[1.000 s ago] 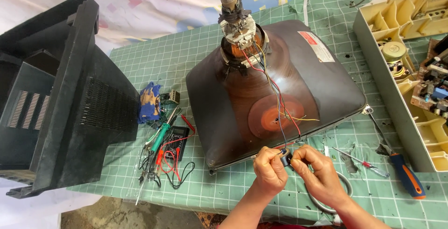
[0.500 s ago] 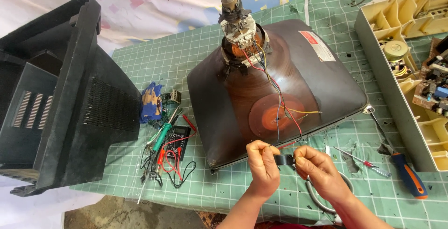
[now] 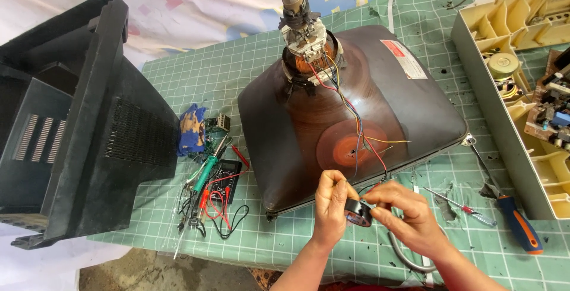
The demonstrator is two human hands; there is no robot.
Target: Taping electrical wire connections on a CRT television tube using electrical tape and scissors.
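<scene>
A dark picture tube (image 3: 332, 119) lies face down on the green cutting mat (image 3: 237, 71), its neck and coil assembly (image 3: 303, 30) pointing up. Coloured wires (image 3: 356, 125) run from the neck down to the tube's near edge. My left hand (image 3: 331, 205) and my right hand (image 3: 399, 214) meet just in front of that edge. Between their fingers is a small roll of black tape (image 3: 358, 212), close to the wire ends. Both hands pinch the roll.
A black television back cover (image 3: 77, 125) stands at the left. A multimeter with red and black leads (image 3: 221, 187), pliers and a blue rag (image 3: 191, 129) lie beside it. At the right are a screwdriver (image 3: 504, 202) and a beige tray (image 3: 510, 83) with parts and a circuit board.
The hands have shifted slightly left and closer together along the tube's near edge, and the black tape roll now shows clearly between them.
</scene>
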